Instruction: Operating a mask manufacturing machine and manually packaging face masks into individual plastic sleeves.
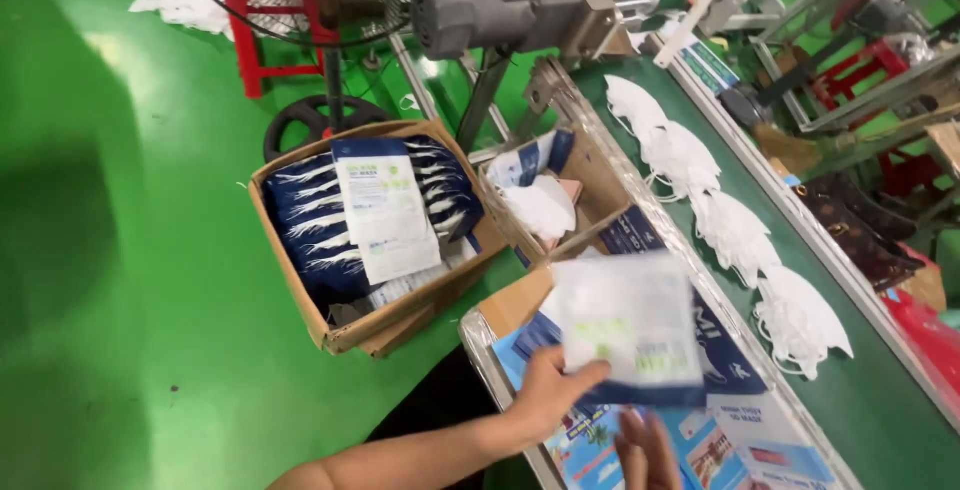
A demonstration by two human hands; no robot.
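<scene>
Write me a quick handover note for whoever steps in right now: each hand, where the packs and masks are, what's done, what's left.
Left hand: holds a white and blue flat pack by its lower left corner, above the metal work tray.
Right hand: blurred below the pack, open, holding nothing that I can see.
Done: cardboard box on the green floor already holds stacked filled packs.
Left: white masks lie in bunches along the green conveyor belt, unpacked. Printed sheets lie in the tray under the hands.
A smaller box beside the belt holds more loose pieces; contents unclear.
</scene>
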